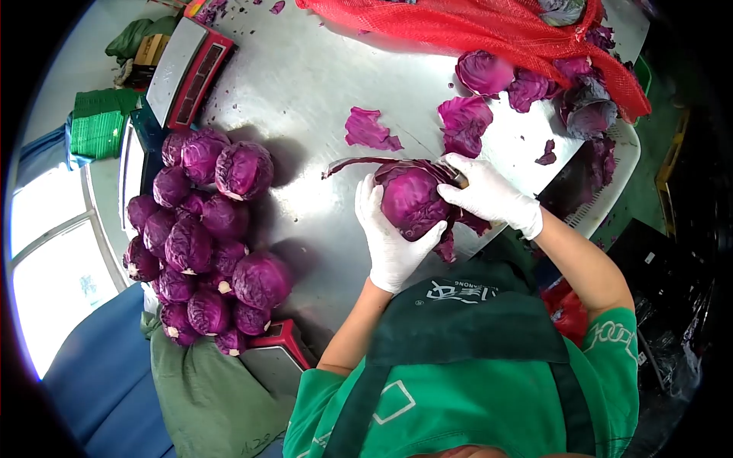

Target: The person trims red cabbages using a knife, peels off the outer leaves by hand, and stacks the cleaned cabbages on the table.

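Observation:
A red cabbage (412,200) is held above the metal table's near edge, with loose outer leaves peeling from its top and right side. My left hand (391,243), in a white glove, cups it from the left and below, thumb across the front. On the other side, my gloved right hand (489,192) is closed with its fingertips against the cabbage. Between those fingers shows a small part of what looks like a knife (460,180); its blade is hidden. Torn leaves (466,124) and a flatter leaf piece (371,128) lie just beyond my hands.
Several red cabbages (188,243) are piled on the left, beside a red-framed scale (200,82). A red mesh sack (458,29) stretches across the back of the metal table (313,84). A white basket (628,156) with leaves stands at the right edge.

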Motion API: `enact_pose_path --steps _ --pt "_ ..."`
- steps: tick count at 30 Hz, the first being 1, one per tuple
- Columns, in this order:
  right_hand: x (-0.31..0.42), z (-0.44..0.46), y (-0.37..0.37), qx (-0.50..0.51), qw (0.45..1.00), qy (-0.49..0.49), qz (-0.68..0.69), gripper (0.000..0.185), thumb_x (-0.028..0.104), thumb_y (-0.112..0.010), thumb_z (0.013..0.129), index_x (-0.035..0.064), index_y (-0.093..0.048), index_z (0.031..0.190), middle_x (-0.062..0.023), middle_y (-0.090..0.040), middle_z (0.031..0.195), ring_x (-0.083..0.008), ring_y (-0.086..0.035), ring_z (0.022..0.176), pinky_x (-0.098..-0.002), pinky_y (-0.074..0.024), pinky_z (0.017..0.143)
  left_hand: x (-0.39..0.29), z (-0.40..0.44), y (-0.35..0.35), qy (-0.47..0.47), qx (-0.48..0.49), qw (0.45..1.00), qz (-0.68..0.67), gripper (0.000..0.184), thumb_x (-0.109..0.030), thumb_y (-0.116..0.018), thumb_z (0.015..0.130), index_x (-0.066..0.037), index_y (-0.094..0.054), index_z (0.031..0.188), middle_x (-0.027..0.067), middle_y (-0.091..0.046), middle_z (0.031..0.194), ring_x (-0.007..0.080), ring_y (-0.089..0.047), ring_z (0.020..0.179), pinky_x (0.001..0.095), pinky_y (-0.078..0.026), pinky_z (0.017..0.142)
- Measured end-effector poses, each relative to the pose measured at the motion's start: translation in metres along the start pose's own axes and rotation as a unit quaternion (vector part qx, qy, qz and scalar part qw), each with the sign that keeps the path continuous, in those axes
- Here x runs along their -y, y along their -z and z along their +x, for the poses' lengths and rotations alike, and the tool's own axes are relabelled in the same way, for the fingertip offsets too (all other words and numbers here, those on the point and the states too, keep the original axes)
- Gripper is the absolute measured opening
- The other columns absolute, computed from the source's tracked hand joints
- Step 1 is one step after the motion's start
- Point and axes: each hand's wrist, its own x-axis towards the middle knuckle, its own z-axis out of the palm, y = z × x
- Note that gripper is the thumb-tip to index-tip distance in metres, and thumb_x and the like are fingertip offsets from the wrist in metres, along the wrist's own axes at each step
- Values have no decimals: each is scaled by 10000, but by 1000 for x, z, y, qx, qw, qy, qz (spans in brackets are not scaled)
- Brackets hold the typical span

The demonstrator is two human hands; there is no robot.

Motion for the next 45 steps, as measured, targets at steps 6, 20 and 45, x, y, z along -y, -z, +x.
enact_pose_path --steps 6,20,45 --pt "17 -1 5 -4 999 -34 4 478 280 -696 909 -11 -588 1274 -76 -620 796 -133 -539 702 -296 -473 690 8 1 6 19 -6 999 -37 1097 -344 -909 650 -77 -245 1481 275 -277 1515 467 -261 1411 565 -257 1150" --pt "9 9 -12 -112 980 50 -155 241 223 -605 930 8 -620 1040 -197 -635 762 -302 -644 655 -388 -504 649 8 12 7 -15 -7 999 -32 1081 -320 -910 646 -76 -265 1479 246 -265 1507 411 -351 1373 505 -329 1134" --pt "-37 28 22 -289 957 16 5 359 316 -692 891 4 -658 1066 -133 -660 853 -229 -633 772 -355 -517 719 22 35 12 283 -8 849 -446 774 -122 -813 802 -46 -367 1430 123 -435 1387 239 -470 1277 370 -418 1078"
